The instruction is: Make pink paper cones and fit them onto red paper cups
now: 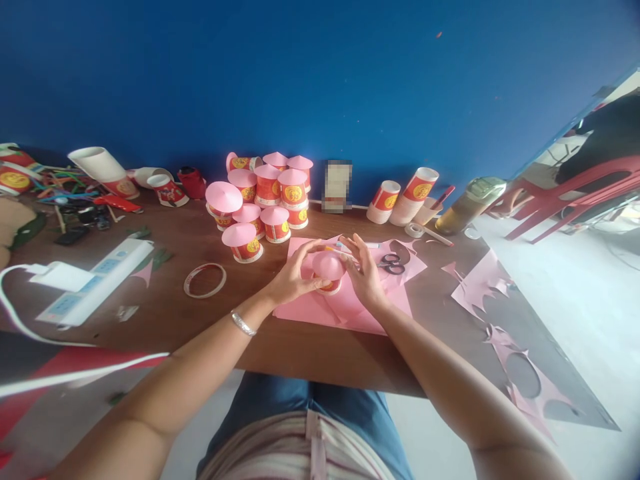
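Note:
My left hand (295, 275) and my right hand (364, 272) close around a small red paper cup with a pink cone lid (328, 268), held just above a pink paper sheet (350, 308) on the brown table (200, 320). The fingers of both hands curl onto the cup's sides and lid. A silver bracelet (243, 323) sits on my left wrist. Black-handled scissors (393, 263) lie on the pink sheet just right of my right hand.
Several finished pink-lidded cups (265, 200) cluster behind my hands. A tape ring (205, 280) and a white power strip (93, 283) lie at left, with craft clutter (65, 193) beyond. Stacked cups (403, 197), a bottle (467, 203) and pink offcuts (480, 280) are at right.

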### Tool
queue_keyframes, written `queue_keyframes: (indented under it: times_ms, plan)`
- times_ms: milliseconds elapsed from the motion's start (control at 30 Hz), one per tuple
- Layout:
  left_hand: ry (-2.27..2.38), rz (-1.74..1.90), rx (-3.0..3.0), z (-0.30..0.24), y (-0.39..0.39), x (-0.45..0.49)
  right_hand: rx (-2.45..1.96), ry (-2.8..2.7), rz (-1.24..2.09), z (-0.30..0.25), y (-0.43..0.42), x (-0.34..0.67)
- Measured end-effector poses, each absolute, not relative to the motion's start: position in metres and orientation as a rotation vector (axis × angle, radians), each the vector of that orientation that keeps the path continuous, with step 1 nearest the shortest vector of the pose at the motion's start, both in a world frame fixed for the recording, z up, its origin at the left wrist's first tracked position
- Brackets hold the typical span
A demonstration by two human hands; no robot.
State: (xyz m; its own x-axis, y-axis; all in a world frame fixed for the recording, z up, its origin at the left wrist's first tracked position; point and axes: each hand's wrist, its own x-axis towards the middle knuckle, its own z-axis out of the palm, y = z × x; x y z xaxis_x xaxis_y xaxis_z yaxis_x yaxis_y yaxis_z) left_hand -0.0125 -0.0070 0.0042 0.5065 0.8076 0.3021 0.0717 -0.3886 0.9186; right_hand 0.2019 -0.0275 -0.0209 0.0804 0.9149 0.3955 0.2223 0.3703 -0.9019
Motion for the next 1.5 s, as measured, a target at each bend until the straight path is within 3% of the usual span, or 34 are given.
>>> queue_keyframes:
  times_ms: [367,767,1500]
  plan:
    - [0.948,0.879,2.058,-0.002,-0.005,-0.007,-1.101,-1.428,0.672,-0.014,-0.034,0.204]
    - [1.057,1.204,2.081,0.015,-0.012,-0.008,-1.19,-1.396,0.616,-0.025,-0.027,0.215]
    - [1.483,1.289,1.967,0.017,-0.042,-0.087,-1.283,-1.56,0.526,-0.023,-0.029,0.212]
